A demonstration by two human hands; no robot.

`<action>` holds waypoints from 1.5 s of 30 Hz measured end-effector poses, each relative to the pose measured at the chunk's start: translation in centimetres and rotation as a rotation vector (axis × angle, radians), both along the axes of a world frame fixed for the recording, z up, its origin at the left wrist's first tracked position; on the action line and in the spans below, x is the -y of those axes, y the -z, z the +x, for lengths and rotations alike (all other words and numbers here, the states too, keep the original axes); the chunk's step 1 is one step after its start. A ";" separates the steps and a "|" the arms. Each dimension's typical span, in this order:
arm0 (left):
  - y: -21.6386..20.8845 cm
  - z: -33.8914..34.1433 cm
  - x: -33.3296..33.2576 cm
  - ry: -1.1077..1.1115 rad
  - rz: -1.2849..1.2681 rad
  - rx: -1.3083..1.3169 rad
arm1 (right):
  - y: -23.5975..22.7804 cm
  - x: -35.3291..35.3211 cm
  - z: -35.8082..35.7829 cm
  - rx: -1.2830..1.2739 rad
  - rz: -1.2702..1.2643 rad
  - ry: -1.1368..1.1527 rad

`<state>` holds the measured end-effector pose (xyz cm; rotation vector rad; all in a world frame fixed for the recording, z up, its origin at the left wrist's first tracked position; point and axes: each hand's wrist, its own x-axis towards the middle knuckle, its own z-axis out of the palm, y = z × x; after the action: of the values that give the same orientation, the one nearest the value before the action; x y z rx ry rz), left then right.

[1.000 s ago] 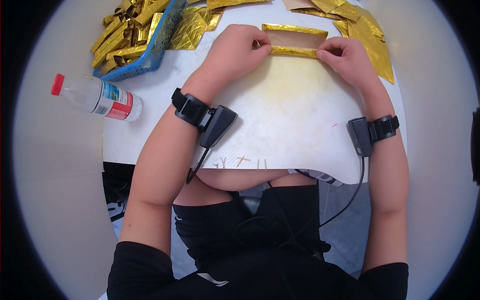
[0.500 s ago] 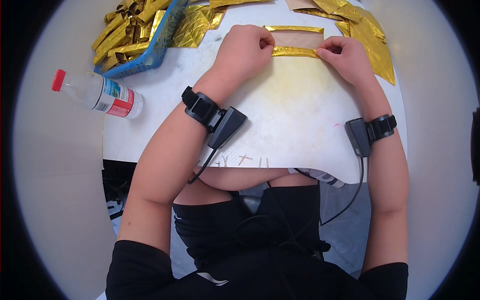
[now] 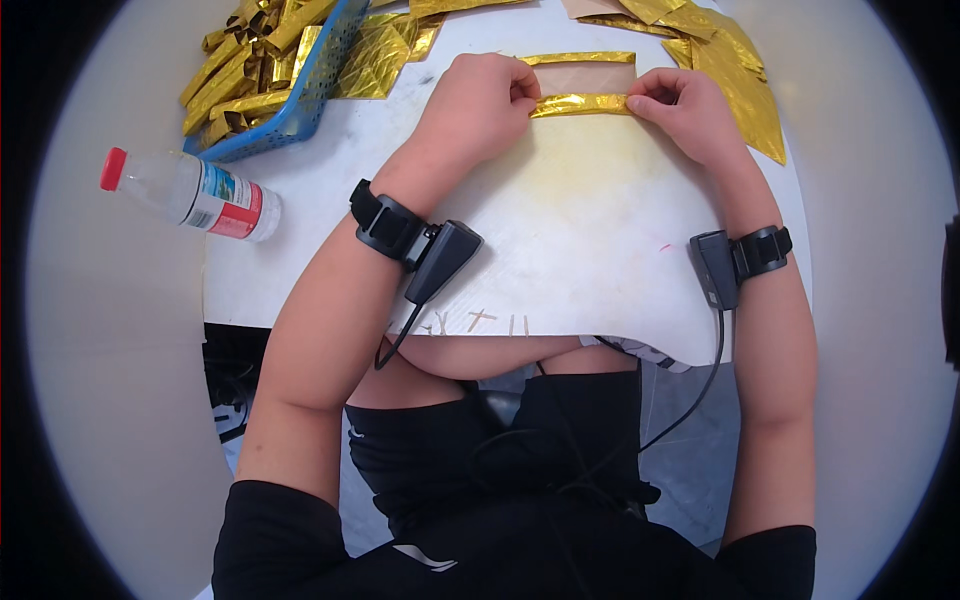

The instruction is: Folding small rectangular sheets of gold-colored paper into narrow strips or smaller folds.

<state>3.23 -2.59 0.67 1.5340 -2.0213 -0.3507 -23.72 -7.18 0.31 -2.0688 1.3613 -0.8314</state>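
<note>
A sheet of gold foil paper (image 3: 585, 104) lies on the white table, its brownish underside showing between two folded gold edges. My left hand (image 3: 478, 108) pinches the left end of the near fold between thumb and fingers. At the other end, my right hand (image 3: 684, 108) grips the same fold, thumb in front and fingers curled behind. The near fold runs straight between both hands. Part of the sheet's left end is hidden behind my left fingers.
A blue basket (image 3: 313, 100) at the far left holds several folded gold paper pieces. More gold sheets (image 3: 375, 60) lie beside it, and another pile of gold sheets (image 3: 735, 75) is at the far right. A red-capped plastic bottle (image 3: 205, 195) lies on its side at the left.
Both hands and the sheet have shifted slightly left, the left hand more so. The left hand has slid a little outward along the fold. Both hands keep their pinch.
</note>
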 end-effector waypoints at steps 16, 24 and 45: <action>-0.4 0.8 -0.1 -0.013 -0.039 0.004 | -0.6 -0.3 -0.7 0.014 -0.028 -0.096; 0.3 -0.4 0.0 -0.064 -0.015 -0.057 | 0.1 0.0 0.0 -0.036 -0.065 -0.014; 0.4 -1.3 -0.6 -0.108 0.017 -0.139 | 0.1 0.3 -0.1 -0.088 -0.097 0.043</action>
<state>1.88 -2.00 0.22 1.5771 -1.8256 -0.4203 -23.78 -7.44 0.25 -2.1800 1.4427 -0.8483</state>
